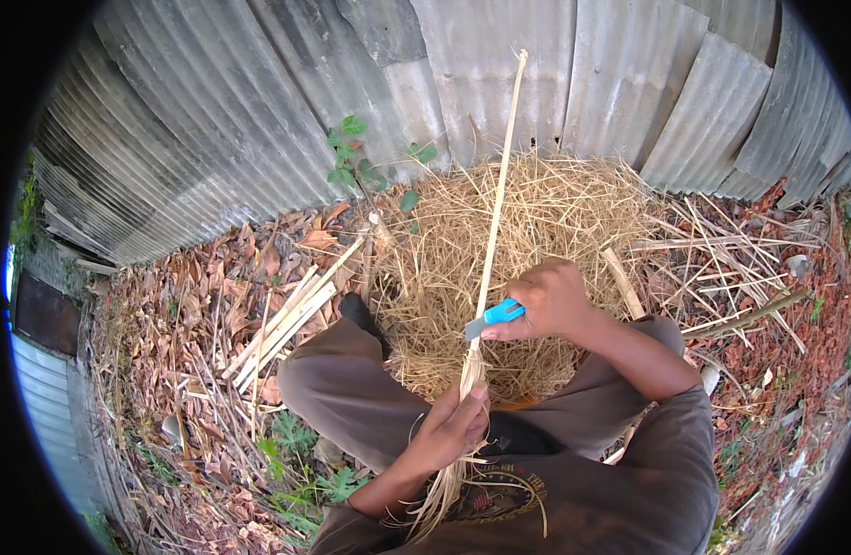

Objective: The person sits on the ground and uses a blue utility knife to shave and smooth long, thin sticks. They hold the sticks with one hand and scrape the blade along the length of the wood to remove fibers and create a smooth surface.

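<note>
My left hand (451, 427) is closed around the lower part of a long pale bamboo strip (496, 199), pinching it where thin shavings (444, 495) curl loose and hang down over my lap. The strip rises from that grip, up past my right hand, and its far end stands before the corrugated metal fence (259, 102). My right hand (548, 301) is wrapped tight around a blue-handled knife (493, 316), its blade lying against the strip just above my left hand. I crouch with my knees apart over a heap of dry straw-like shavings (536, 217). More split bamboo sticks (287, 319) lie on the leaf-strewn ground (166, 324) to my left.
</note>
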The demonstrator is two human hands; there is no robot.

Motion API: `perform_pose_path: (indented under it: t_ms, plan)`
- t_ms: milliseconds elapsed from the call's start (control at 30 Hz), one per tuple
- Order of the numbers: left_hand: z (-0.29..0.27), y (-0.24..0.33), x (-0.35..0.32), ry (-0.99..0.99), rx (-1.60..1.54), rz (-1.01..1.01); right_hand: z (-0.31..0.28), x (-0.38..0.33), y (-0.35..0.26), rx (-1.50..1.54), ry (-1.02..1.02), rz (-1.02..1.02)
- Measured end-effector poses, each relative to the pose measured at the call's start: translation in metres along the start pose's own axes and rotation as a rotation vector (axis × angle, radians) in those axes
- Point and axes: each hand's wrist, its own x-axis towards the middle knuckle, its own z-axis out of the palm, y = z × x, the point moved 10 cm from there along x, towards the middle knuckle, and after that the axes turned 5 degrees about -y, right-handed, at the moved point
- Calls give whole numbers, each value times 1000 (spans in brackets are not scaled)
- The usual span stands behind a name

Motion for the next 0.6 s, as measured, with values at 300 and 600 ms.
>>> perform_pose_path:
  t_ms: [300, 600]
  plan:
    - [4, 4, 4, -25, -17, 25, -12, 8, 12, -27, 93, -17]
    - [18, -24, -16, -128, -144, -80, -5, 5, 127, -182, -89, 513]
